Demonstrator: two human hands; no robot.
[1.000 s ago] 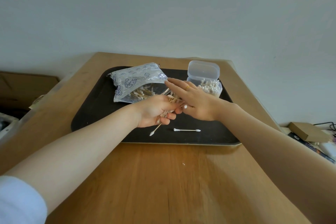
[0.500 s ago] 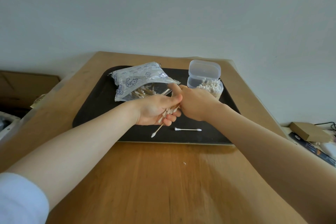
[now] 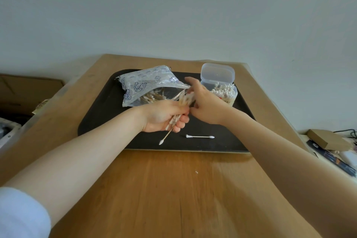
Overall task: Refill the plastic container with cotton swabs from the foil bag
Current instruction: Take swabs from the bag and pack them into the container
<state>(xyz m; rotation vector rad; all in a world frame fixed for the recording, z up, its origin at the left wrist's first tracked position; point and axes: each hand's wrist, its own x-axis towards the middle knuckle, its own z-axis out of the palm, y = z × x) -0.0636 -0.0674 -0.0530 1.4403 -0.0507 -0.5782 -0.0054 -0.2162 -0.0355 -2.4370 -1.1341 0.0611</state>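
Note:
The foil bag (image 3: 146, 83) lies open on the black tray (image 3: 100, 114), with wooden-stick swabs showing in its mouth. My left hand (image 3: 164, 116) grips a bundle of cotton swabs (image 3: 183, 102) in front of the bag. My right hand (image 3: 204, 102) touches the top of that bundle, fingers partly curled around it. The clear plastic container (image 3: 225, 92) stands at the tray's right, lid hinged up, partly filled with swabs. One white swab (image 3: 200, 137) lies loose on the tray near its front edge.
The tray rests on a wooden table (image 3: 173, 189). A small cardboard box (image 3: 326, 138) and dark items sit off the table's right side. A brown box (image 3: 29, 89) stands at the left.
My right hand went from flat over the left hand to closing on the swab bundle, and both hands have lifted the bundle slightly toward the bag's mouth.

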